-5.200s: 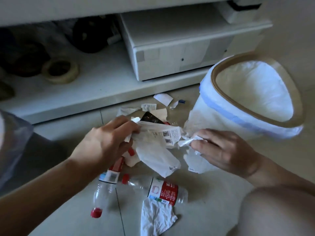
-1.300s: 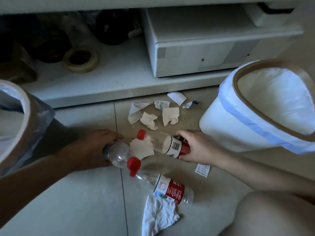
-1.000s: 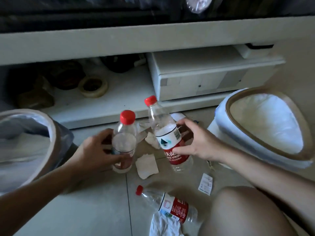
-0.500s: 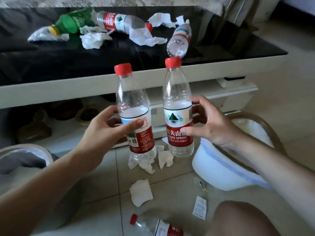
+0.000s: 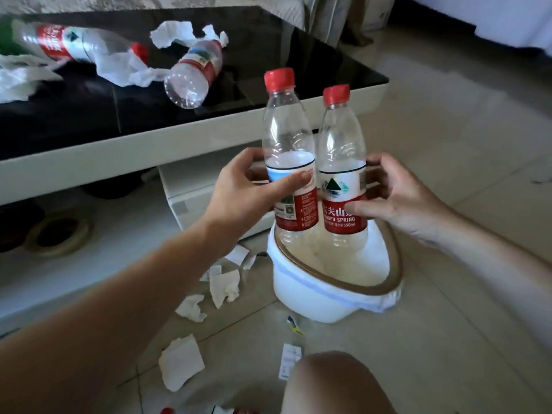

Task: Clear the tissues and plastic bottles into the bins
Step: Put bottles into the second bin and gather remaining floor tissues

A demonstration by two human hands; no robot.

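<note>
Progress is early: we hold one bottle (image 5: 288, 162) in the left hand (image 5: 242, 198) and another (image 5: 342, 171) in the right hand (image 5: 397, 195), both gripped upright over the bin (image 5: 334, 297) (unreleased). Tissues (image 5: 224, 286) and table bottles (image 5: 194, 74) remain.

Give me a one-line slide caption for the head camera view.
Both hands, left hand and right hand, hold upright red-capped bottles over the white bin, tissues scattered on floor.
</note>
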